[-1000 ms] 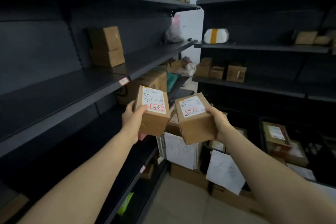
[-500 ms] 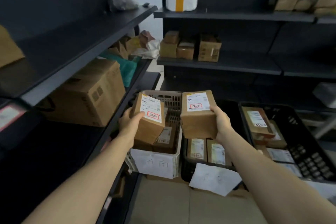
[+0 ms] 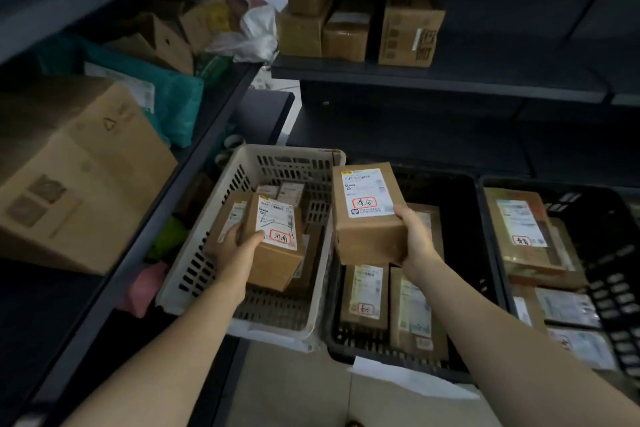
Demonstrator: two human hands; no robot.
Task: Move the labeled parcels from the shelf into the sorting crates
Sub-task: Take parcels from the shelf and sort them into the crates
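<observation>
We've got a parcel in each hand. Our left hand wraps around a small labeled box, low inside the white crate above parcels already lying there. Our right hand clamps a second box over the black crate, also part-filled. Farther right, another black crate holds more. Beyond, boxes on the shelf still wait.
</observation>
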